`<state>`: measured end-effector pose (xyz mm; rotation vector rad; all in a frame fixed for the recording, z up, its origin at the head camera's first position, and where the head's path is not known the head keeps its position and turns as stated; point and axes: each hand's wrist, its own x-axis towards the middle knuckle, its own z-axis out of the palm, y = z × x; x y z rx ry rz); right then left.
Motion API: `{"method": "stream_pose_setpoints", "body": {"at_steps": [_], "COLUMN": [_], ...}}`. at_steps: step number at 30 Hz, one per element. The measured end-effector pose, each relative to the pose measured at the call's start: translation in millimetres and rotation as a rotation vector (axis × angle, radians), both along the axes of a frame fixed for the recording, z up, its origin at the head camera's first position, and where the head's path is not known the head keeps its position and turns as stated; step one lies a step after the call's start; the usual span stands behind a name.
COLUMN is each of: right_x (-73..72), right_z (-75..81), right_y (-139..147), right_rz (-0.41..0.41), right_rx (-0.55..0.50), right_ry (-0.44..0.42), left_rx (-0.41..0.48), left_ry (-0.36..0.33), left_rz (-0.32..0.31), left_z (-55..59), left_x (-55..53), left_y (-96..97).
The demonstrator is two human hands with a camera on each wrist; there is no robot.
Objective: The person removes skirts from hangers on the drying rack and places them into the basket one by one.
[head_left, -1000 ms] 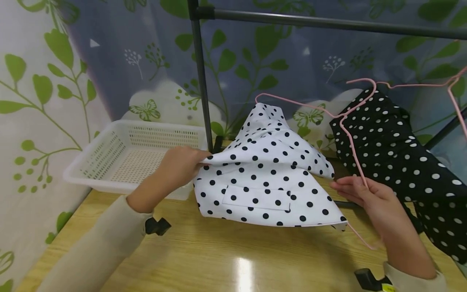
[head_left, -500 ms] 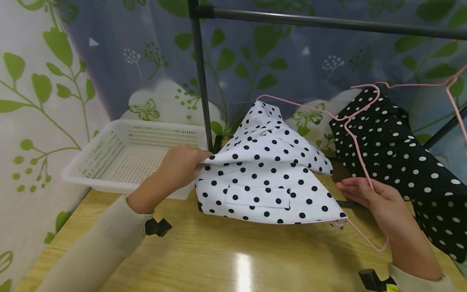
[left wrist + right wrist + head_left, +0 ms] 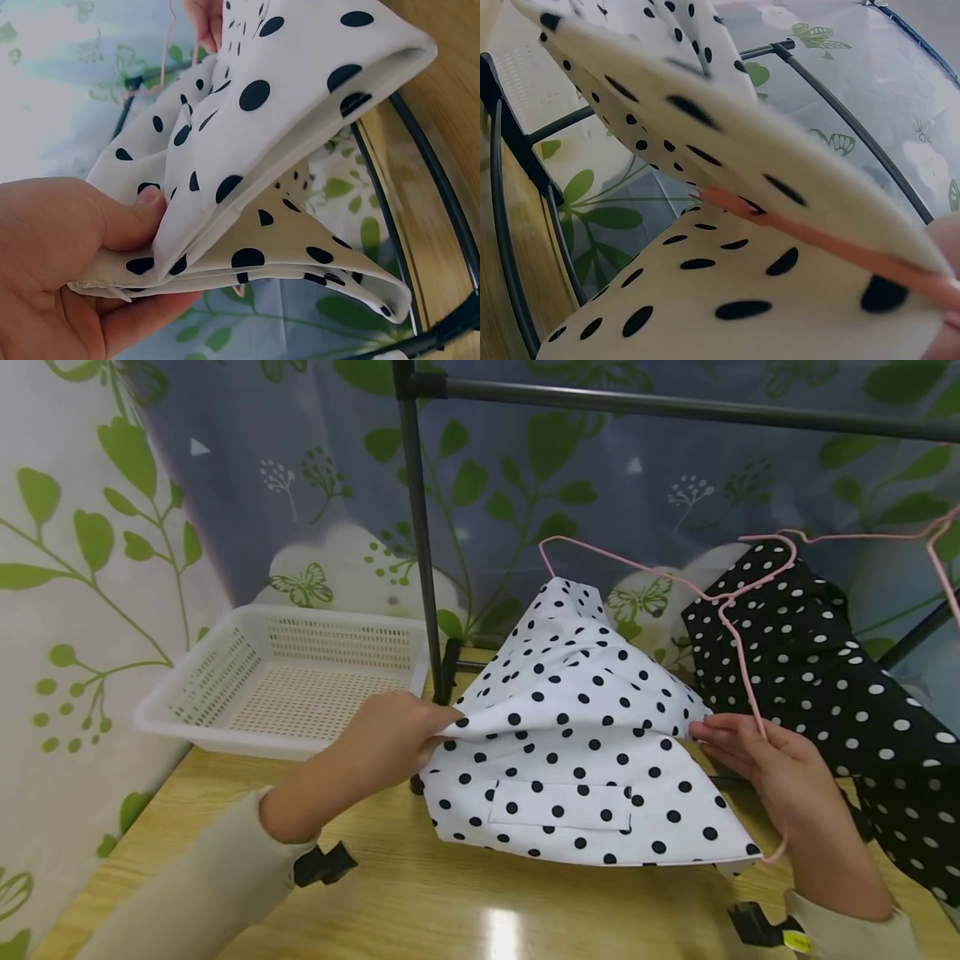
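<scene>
A white garment with black polka dots (image 3: 570,760) is held up between my hands above the table. My left hand (image 3: 386,735) pinches its left edge, thumb on top; the left wrist view shows the cloth's open hem (image 3: 330,112) beyond the thumb. My right hand (image 3: 780,777) holds the right arm of a pink clothes hanger (image 3: 738,652), and its fingertips meet the garment's right edge. The hanger's left arm reaches the garment's far end, and its lower bar is mostly hidden by the cloth. In the right wrist view the hanger arm (image 3: 840,247) lies inside the opening.
A white plastic basket (image 3: 300,693) stands at the left behind my left hand. A dark metal rack (image 3: 637,402) rises at the back. At right hangs a black garment with white dots (image 3: 832,668) beside another pink hanger (image 3: 862,536). Wooden table (image 3: 420,902) below.
My left hand has moved right and toward me, drawing the garment along. More of the hanger's lower bar is now covered by cloth. The right fingertips, previously apart from the garment, now reach its edge.
</scene>
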<state>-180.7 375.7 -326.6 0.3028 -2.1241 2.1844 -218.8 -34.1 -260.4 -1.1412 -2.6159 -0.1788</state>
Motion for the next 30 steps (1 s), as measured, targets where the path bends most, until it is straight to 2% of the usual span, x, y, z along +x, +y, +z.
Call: {"method": "stream_pose_setpoints", "body": {"at_steps": [8, 11, 14, 17, 20, 25, 30], "right_x": [-3.1, -3.4, -3.9, -3.9, -3.3, -1.8, -1.0], "right_z": [-1.8, -2.5, -2.8, -3.4, -4.4, -4.7, -5.6], "right_y": [0.2, 0.6, 0.0, -0.6, -0.6, 0.5, 2.0], "right_rz": [-0.016, -0.016, -0.009, -0.007, -0.009, 0.013, 0.020], "right_rx": [-0.024, -0.038, -0.054, -0.057, -0.061, -0.071, -0.054], "right_ry": [-0.035, -0.035, -0.030, -0.027, -0.024, 0.003, 0.006], "left_rx": [-0.006, -0.025, -0.043, -0.053, -0.060, -0.054, -0.014], "left_ry": [0.048, 0.019, -0.043, -0.077, -0.048, 0.037, 0.037], "left_rz": [-0.068, -0.098, -0.129, -0.136, -0.107, -0.021, 0.048], "left_z": [3.1, 3.5, 4.0, 4.4, 3.7, 4.5, 8.9], "left_x": [21.6, 29.4, 36.4, 39.8, 37.5, 24.1, 7.8], "left_y": [3.1, 6.2, 10.4, 13.7, 14.2, 7.6, -1.8]}}
